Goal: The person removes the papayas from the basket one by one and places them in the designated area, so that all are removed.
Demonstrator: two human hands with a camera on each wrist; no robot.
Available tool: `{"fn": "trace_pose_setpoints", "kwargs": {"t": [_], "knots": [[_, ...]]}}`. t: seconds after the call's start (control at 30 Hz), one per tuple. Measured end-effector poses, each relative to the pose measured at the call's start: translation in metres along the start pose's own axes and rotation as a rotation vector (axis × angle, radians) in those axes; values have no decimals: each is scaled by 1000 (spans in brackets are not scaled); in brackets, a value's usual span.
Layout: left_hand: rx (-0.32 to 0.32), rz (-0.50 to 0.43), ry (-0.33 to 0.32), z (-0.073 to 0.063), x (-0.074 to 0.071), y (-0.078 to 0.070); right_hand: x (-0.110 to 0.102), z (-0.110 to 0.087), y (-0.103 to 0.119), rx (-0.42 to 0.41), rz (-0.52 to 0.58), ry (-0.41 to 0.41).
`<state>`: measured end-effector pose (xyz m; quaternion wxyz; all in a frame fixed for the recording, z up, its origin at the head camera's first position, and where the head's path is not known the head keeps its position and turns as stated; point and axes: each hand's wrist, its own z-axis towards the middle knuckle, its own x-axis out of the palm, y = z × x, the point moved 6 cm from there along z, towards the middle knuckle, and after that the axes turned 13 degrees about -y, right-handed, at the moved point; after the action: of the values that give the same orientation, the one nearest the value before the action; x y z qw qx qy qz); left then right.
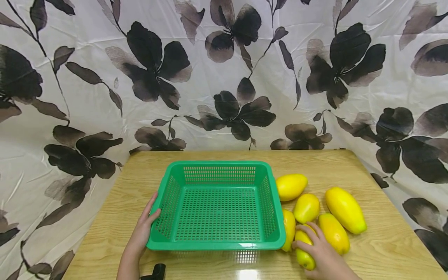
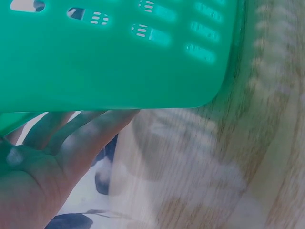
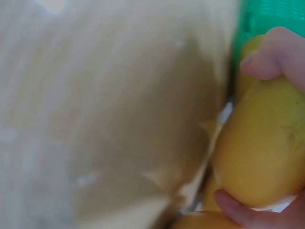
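A green plastic basket (image 1: 217,245) with slotted walls sits on the table, and nothing lies inside it. At its left side my left hand (image 1: 141,229) grips the rim, thumb on top and fingers along the outer wall; in the left wrist view the fingers (image 2: 90,138) pass behind the green side. My right hand (image 1: 318,249) holds a yellow mango (image 1: 303,249) with a greenish end, just right of the basket's near corner. Seen from the right wrist, thumb and fingers lie around the held mango (image 3: 262,143). Another mango (image 1: 288,229) lies between it and the basket.
More yellow mangoes lie to the right: one at the back (image 1: 291,186), a smaller one (image 1: 307,208), a large one (image 1: 344,210) and one beside my right hand (image 1: 334,233). Floral cloth (image 1: 224,70) hangs behind the wooden table (image 1: 105,233). A black object (image 1: 158,272) shows near my left wrist.
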<state>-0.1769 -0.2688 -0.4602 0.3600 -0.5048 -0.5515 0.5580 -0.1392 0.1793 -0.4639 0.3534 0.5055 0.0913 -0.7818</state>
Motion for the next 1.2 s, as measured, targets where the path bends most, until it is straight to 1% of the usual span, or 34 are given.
{"fn": "trace_pose_setpoints", "kwargs": {"t": [0.1,0.3,0.5,0.63,0.97,1.2], "knots": [[2,3,-1,0,0,0,4,-4,0,-29,-4,-37],[-2,-9,9,2,0,1,7,-7,-1,-16,16,-42],[12,8,1,2,-2,2,10,-6,2,-18,-32,-3],[8,9,-4,1,-1,3,11,-6,3,-4,-35,22],[7,0,5,0,0,2,13,-9,6,-4,-45,2],[3,7,11,1,0,1,11,-11,6,-8,-67,-28]]}}
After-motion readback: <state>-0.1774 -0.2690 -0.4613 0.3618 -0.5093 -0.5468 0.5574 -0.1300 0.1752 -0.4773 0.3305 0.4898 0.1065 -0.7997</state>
